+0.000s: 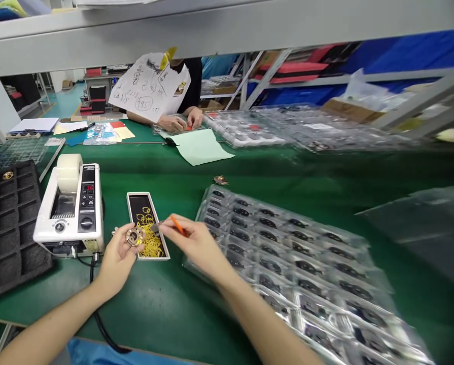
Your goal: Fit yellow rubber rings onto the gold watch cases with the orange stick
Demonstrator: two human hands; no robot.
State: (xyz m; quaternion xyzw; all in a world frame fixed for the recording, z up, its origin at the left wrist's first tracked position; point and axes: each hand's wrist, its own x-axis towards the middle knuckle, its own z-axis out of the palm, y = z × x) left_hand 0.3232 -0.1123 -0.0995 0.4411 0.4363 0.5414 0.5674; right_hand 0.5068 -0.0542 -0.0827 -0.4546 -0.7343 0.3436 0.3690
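The left hand (116, 261) grips one round gold disc (134, 236), and the right hand (196, 243) pinches one orange-handled pick (178, 225), its tip just beside the disc. Both hold narrowly over a black box (146, 203) of loose yellow rubber bands (150, 241) on the green bench (166, 304). At 9 o'clock, a black foam tray (6, 268) shows at least six gold rings (8, 175); at 3 o'clock lies one clear plastic tray (287, 253).

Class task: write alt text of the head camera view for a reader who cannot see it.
Over a green bench, the left hand holds a round brass part and the right hand an orange-handled tool, above a box of yellow loops. A white tape dispenser stands beside them.
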